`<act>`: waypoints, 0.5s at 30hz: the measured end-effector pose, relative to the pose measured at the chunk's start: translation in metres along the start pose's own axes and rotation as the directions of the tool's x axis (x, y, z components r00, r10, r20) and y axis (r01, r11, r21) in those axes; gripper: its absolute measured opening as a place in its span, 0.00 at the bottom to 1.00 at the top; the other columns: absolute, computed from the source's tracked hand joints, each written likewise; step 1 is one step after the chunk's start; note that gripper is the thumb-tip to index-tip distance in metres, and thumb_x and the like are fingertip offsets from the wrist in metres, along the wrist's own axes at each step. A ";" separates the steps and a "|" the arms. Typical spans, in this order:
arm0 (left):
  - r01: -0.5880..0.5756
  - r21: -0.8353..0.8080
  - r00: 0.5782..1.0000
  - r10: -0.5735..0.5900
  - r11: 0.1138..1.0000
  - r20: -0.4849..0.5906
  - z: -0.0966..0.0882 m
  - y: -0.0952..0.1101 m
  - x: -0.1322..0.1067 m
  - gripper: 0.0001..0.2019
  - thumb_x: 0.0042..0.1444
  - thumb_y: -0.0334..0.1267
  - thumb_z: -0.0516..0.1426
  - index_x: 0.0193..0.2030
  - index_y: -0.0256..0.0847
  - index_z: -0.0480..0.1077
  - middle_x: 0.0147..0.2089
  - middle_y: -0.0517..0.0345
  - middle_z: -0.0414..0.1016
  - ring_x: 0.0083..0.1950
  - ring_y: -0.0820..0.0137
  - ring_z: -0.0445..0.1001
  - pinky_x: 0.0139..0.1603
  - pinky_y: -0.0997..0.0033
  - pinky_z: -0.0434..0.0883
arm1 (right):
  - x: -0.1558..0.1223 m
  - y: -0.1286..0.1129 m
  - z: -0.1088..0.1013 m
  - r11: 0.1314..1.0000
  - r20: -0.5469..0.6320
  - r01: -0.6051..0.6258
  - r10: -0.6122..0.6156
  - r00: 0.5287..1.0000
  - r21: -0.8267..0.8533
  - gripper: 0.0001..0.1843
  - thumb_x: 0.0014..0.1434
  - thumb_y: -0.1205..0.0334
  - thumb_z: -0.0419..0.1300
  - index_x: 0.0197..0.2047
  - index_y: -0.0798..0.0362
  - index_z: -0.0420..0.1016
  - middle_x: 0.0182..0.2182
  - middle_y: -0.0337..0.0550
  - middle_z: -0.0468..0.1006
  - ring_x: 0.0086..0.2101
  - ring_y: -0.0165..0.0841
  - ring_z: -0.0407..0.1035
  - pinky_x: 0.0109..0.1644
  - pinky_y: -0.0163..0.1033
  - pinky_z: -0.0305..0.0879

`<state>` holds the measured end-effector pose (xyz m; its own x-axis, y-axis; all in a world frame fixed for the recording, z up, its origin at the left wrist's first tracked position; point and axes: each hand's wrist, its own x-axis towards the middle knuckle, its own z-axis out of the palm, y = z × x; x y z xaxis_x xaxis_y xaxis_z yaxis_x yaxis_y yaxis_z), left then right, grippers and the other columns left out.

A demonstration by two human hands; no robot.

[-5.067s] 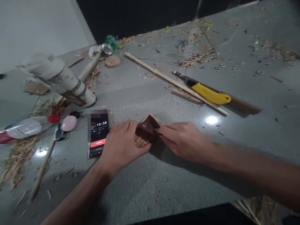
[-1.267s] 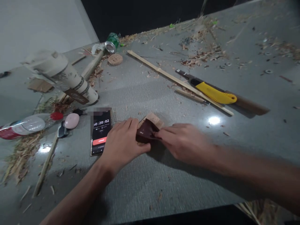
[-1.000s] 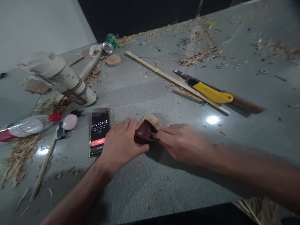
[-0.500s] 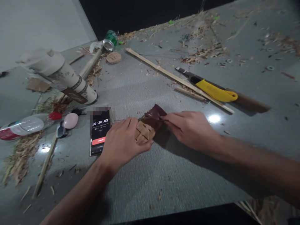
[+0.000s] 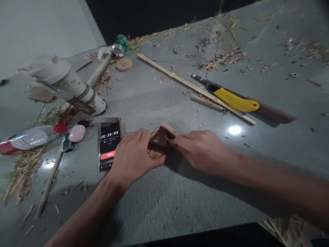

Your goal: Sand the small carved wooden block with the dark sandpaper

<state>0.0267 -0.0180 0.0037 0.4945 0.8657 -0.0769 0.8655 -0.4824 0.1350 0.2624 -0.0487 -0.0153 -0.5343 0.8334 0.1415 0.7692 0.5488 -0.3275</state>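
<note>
A small flat wooden piece (image 5: 155, 154) with crossing strips lies on the grey table (image 5: 164, 199). My left hand (image 5: 133, 156) presses down on its left side and covers most of it. My right hand (image 5: 199, 151) pinches a dark red-brown sheet of sandpaper (image 5: 159, 137) and holds it flat on top of the wooden piece. The two hands almost meet over the piece.
A phone (image 5: 109, 144) showing a timer lies just left of my left hand. A yellow utility knife (image 5: 233, 99) and a long wooden strip (image 5: 190, 87) lie behind. A paper cup (image 5: 74, 89), plastic bottle (image 5: 23, 140), green can (image 5: 119, 44) and wood shavings are at the left and back.
Half a second ago my right hand had the sandpaper drawn back to the right, baring the wooden piece; now it has slid left over the piece again. My left hand stays put.
</note>
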 end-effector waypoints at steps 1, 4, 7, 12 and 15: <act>-0.005 0.000 1.000 0.005 1.000 -0.002 0.000 0.000 0.000 0.20 0.57 0.56 0.62 0.37 0.46 0.59 0.39 0.53 0.75 0.44 0.53 0.77 0.44 0.55 0.71 | 0.000 0.001 -0.001 0.998 -0.030 -0.058 0.058 0.998 -0.021 0.13 0.72 0.66 0.52 0.47 0.54 0.79 0.36 0.44 0.84 0.29 0.32 0.71 0.32 0.41 0.52; -0.010 -0.004 1.000 0.010 1.000 0.013 -0.002 0.001 -0.001 0.21 0.57 0.58 0.62 0.37 0.46 0.58 0.39 0.53 0.75 0.44 0.53 0.77 0.44 0.55 0.71 | 0.001 0.002 -0.001 0.993 -0.050 -0.107 0.105 0.993 -0.042 0.14 0.72 0.65 0.51 0.48 0.55 0.78 0.35 0.46 0.83 0.29 0.33 0.71 0.32 0.41 0.52; 0.017 -0.005 1.000 -0.017 1.000 0.026 -0.003 0.002 -0.001 0.18 0.56 0.51 0.62 0.36 0.47 0.57 0.39 0.54 0.74 0.42 0.55 0.76 0.43 0.56 0.70 | 0.000 0.000 0.000 0.998 0.043 0.050 -0.051 0.998 0.025 0.13 0.71 0.67 0.51 0.49 0.55 0.78 0.35 0.44 0.83 0.29 0.33 0.71 0.32 0.41 0.53; 0.016 -0.017 1.000 -0.015 1.000 0.027 -0.002 0.003 0.000 0.20 0.57 0.56 0.61 0.37 0.46 0.57 0.40 0.53 0.75 0.43 0.55 0.76 0.42 0.56 0.71 | 0.000 0.003 0.001 0.995 -0.072 -0.092 0.090 0.993 -0.024 0.13 0.72 0.65 0.53 0.49 0.54 0.79 0.36 0.45 0.84 0.29 0.33 0.72 0.32 0.41 0.53; 0.017 -0.014 0.999 -0.017 1.000 0.034 -0.002 0.003 0.001 0.19 0.56 0.53 0.62 0.37 0.46 0.58 0.40 0.54 0.74 0.42 0.55 0.76 0.42 0.56 0.70 | -0.001 -0.001 0.002 1.000 -0.024 0.006 -0.005 1.000 0.028 0.13 0.71 0.67 0.52 0.49 0.55 0.78 0.35 0.44 0.83 0.29 0.33 0.71 0.33 0.41 0.53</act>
<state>0.0297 -0.0186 0.0057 0.4824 0.8687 -0.1127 0.8727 -0.4654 0.1479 0.2616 -0.0503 -0.0174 -0.5298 0.8319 0.1653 0.7560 0.5515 -0.3525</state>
